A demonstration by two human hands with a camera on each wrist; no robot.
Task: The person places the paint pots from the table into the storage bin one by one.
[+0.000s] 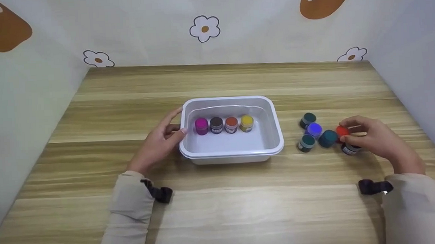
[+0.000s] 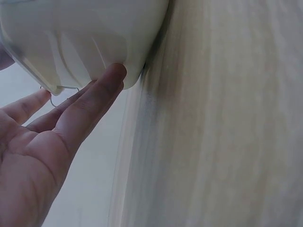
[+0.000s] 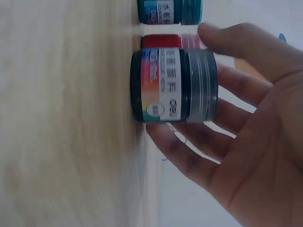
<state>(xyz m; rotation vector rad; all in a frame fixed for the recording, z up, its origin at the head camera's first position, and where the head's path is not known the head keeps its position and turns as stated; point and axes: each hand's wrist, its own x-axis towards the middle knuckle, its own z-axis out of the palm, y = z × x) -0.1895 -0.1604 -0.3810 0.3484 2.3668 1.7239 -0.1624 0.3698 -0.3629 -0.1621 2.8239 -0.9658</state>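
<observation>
Pinches red jar (image 1: 342,131) in right hand (image 1: 378,137), with teal jar (image 1: 328,139) left of that grip, dark jar (image 3: 161,90) nearer the wrist. Grips white tub (image 1: 232,153) with left hand (image 1: 158,143)

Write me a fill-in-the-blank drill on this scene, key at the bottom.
The white bin that the left hand touches holds ____ jars.
In the head view, its rightmost jar is ____.
The right hand has a ____ jar between thumb and forefinger.
Missing words: four; yellow; red
</observation>
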